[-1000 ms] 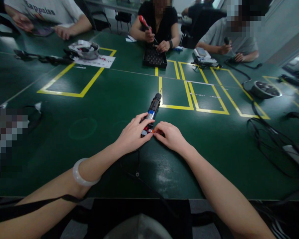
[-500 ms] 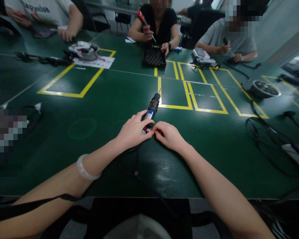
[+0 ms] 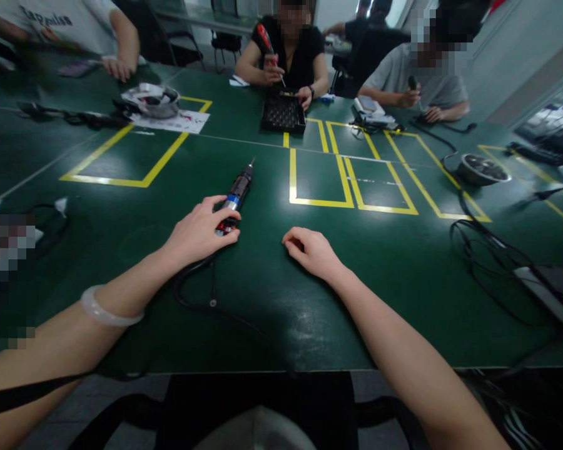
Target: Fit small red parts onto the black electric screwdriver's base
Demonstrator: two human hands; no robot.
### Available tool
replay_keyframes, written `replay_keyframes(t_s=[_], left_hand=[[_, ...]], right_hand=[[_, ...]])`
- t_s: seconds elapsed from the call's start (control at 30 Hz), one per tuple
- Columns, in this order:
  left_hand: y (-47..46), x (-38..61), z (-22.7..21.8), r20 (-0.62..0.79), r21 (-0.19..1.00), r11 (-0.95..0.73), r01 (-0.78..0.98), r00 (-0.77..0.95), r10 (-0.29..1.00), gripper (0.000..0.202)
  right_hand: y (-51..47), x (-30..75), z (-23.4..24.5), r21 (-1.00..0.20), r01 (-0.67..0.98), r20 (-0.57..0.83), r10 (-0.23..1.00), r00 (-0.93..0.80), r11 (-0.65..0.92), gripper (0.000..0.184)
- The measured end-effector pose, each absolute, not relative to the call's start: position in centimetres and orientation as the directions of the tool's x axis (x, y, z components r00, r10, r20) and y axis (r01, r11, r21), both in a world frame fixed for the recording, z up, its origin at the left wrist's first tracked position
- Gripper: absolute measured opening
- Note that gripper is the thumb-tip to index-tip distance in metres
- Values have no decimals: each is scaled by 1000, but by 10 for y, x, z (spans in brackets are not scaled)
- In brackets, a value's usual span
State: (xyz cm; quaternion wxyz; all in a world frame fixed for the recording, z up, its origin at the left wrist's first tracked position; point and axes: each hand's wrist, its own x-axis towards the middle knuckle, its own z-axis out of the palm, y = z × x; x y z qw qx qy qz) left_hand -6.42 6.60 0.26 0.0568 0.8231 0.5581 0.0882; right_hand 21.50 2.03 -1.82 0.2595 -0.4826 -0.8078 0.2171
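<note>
The electric screwdriver [image 3: 238,189] lies on the green table [image 3: 272,300] under the fingertips of the left hand [image 3: 197,234], its tip pointing away from the hand and its black cord [image 3: 192,299] looping back beside the wrist. The left hand's fingers are closed over the tool's rear end, gripping it. The right hand [image 3: 310,251] rests on the table well to the right of it, fingers curled under with nothing seen in them, and yellow tape lines [image 3: 321,201] lie just beyond.
</note>
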Motion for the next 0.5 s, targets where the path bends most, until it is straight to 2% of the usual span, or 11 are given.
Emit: replay_keyframes(t_s=[0.13,0.37,0.5], left_hand=[[101,-126,-2,82,182,-304,935,294,952,51],[167,-233,1,0,86,-242,966,243,970,60],[190,-275,9,-59,47,-112,993,114,992,70]], right_hand=[[21,214,-18,-596,672,206,892,-402,440,10],[20,214,-16,-590,685,187,897,-400,428,10],[21,214,-16,-587,687,181,897,-404,428,10]])
